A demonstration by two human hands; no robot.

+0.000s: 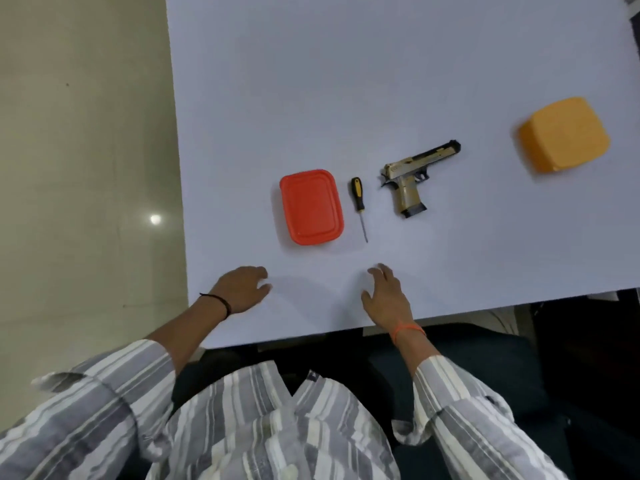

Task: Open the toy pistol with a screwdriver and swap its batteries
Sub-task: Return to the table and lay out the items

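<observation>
A tan and black toy pistol (pixel 414 178) lies on its side on the white table (pixel 381 81), barrel pointing up and to the right, grip toward me. Left of it lies a screwdriver (pixel 359 206) with a black and yellow handle, its thin shaft pointing toward me. My left hand (pixel 240 289) rests palm down near the table's front edge, below a red box. My right hand (pixel 388 296) also rests flat on the table, fingers apart, below the screwdriver's tip. Neither hand touches a tool or the pistol.
A red lidded box (pixel 311 206) lies just left of the screwdriver. An orange box (pixel 564 135) stands at the far right. The table's left edge borders a tiled floor (pixel 86 168); its front edge runs just behind my wrists.
</observation>
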